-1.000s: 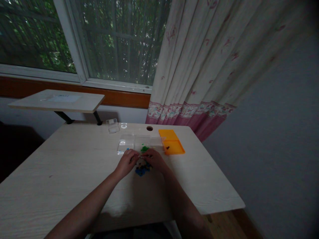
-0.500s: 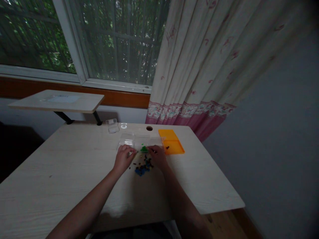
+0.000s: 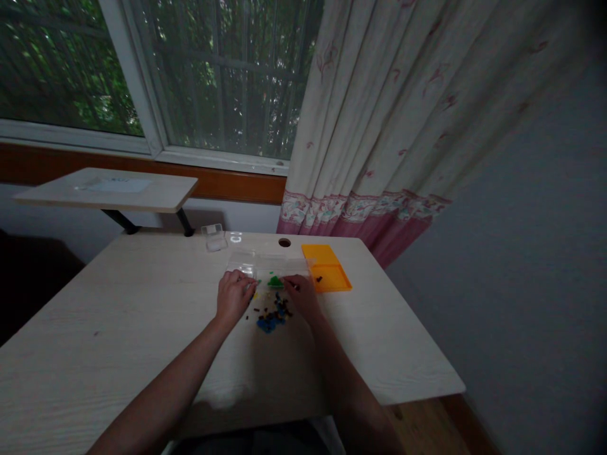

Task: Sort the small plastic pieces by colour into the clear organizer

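Observation:
My left hand (image 3: 233, 295) is closed in a pinch by the left side of a clear plastic box (image 3: 279, 264). Something small and greyish shows at its fingertips, too small to name. Opposite it, my right hand (image 3: 300, 292) has its fingers pressed together at the right edge of a small pile of green pieces (image 3: 274, 281); whatever it holds is hidden. Between the hands and nearer me lies a loose heap of tiny dark and yellow building bricks (image 3: 277, 313). Blue pieces (image 3: 266, 325) lie at the heap's near side.
An open orange case (image 3: 334, 278) with a few dark bits in it lies right of my right hand. At the back stands a small clear open box (image 3: 215, 240), near a round cable hole (image 3: 284, 242). A raised shelf (image 3: 114, 189) stands back left on the desk (image 3: 156, 316).
My left hand has turned slightly, its fingers now lower and more closed, and yellow bits show beside it. My right hand stays by the green pieces. The view has shifted a little.

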Action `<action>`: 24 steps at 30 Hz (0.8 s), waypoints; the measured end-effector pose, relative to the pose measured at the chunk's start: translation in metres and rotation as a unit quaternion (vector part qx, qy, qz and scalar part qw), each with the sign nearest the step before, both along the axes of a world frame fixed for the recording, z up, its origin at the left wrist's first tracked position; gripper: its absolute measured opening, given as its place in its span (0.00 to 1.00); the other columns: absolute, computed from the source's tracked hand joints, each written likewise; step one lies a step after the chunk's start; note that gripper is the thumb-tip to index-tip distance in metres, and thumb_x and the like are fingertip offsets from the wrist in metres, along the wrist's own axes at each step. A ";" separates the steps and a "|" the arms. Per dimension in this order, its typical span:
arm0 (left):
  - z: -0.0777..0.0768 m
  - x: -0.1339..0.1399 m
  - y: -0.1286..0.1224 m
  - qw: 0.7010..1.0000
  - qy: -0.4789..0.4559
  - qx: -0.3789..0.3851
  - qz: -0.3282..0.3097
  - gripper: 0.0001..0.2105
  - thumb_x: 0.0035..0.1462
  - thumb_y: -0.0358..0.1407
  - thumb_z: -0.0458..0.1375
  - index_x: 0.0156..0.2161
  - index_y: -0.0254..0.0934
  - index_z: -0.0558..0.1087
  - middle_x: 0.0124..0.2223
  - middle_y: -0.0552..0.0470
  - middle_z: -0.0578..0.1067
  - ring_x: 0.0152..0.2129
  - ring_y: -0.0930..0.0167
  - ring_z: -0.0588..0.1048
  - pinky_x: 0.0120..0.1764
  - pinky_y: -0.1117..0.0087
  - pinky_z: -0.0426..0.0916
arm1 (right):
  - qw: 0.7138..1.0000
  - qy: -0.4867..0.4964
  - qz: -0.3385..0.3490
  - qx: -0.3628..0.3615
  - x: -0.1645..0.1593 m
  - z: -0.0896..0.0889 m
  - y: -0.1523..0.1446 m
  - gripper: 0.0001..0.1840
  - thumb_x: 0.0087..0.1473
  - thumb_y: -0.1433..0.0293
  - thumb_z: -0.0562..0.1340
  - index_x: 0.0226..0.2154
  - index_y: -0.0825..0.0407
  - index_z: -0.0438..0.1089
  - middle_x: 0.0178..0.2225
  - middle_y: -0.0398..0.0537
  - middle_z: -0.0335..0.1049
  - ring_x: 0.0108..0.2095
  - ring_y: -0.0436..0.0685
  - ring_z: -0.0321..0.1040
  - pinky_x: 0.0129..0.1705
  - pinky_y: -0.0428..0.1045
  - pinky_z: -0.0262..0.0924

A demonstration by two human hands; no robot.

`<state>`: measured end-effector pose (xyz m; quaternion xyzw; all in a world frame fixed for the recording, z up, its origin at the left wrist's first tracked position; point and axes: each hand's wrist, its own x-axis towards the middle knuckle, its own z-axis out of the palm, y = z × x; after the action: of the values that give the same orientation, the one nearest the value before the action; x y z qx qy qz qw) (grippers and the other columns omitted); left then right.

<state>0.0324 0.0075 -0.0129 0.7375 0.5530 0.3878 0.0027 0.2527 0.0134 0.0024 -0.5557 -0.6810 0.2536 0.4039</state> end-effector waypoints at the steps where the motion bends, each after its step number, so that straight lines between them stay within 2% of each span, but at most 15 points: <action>1: 0.000 0.000 0.000 1.000 0.000 -0.001 0.000 0.11 0.61 0.42 0.56 0.36 0.41 0.80 0.34 0.47 0.71 0.36 0.63 0.67 0.41 0.60 0.64 | 1.000 -0.009 0.006 -0.004 0.001 0.000 0.000 0.14 0.56 0.60 0.59 0.36 0.50 0.77 0.32 0.47 0.75 0.33 0.53 0.69 0.37 0.47 0.62; 4: 0.001 0.001 0.000 1.000 -0.003 -0.003 0.002 0.11 0.61 0.42 0.56 0.36 0.41 0.80 0.34 0.47 0.71 0.35 0.62 0.67 0.40 0.60 0.63 | 0.997 -0.059 0.045 -0.026 0.004 0.003 -0.001 0.10 0.55 0.65 0.62 0.35 0.50 0.78 0.32 0.46 0.75 0.33 0.52 0.69 0.36 0.46 0.61; 6: 0.001 0.002 0.000 1.000 -0.003 -0.006 0.002 0.11 0.60 0.42 0.56 0.36 0.41 0.80 0.34 0.47 0.71 0.36 0.62 0.66 0.41 0.60 0.63 | 0.988 -0.112 0.100 -0.044 0.008 0.009 -0.004 0.06 0.51 0.67 0.65 0.31 0.50 0.78 0.30 0.44 0.74 0.32 0.52 0.68 0.36 0.46 0.60; 10: -0.001 0.001 0.000 1.000 0.001 -0.016 -0.013 0.10 0.60 0.41 0.57 0.37 0.42 0.80 0.34 0.47 0.71 0.35 0.63 0.66 0.41 0.60 0.62 | 0.969 -0.179 0.171 -0.026 0.013 0.020 -0.010 0.04 0.47 0.70 0.68 0.29 0.49 0.79 0.28 0.43 0.73 0.33 0.52 0.68 0.39 0.46 0.60; 16: -0.001 0.002 0.000 0.999 0.016 -0.029 -0.015 0.10 0.60 0.40 0.57 0.40 0.43 0.80 0.34 0.47 0.70 0.36 0.62 0.66 0.41 0.60 0.62 | 0.946 -0.266 0.186 -0.026 0.013 0.022 -0.012 0.08 0.46 0.74 0.66 0.30 0.47 0.80 0.28 0.44 0.74 0.35 0.55 0.68 0.42 0.48 0.60; 24: -0.001 0.002 -0.001 0.999 0.030 -0.031 -0.016 0.11 0.61 0.40 0.56 0.42 0.43 0.80 0.35 0.47 0.70 0.36 0.64 0.66 0.41 0.62 0.62 | 0.921 -0.333 0.200 -0.029 0.011 0.017 -0.011 0.09 0.50 0.72 0.64 0.35 0.47 0.80 0.34 0.46 0.76 0.40 0.56 0.69 0.45 0.49 0.58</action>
<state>0.0348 0.0065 -0.0138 0.7568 0.5532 0.3478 0.0154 0.2634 0.0021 0.0195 -0.4717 -0.8655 0.1490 0.0780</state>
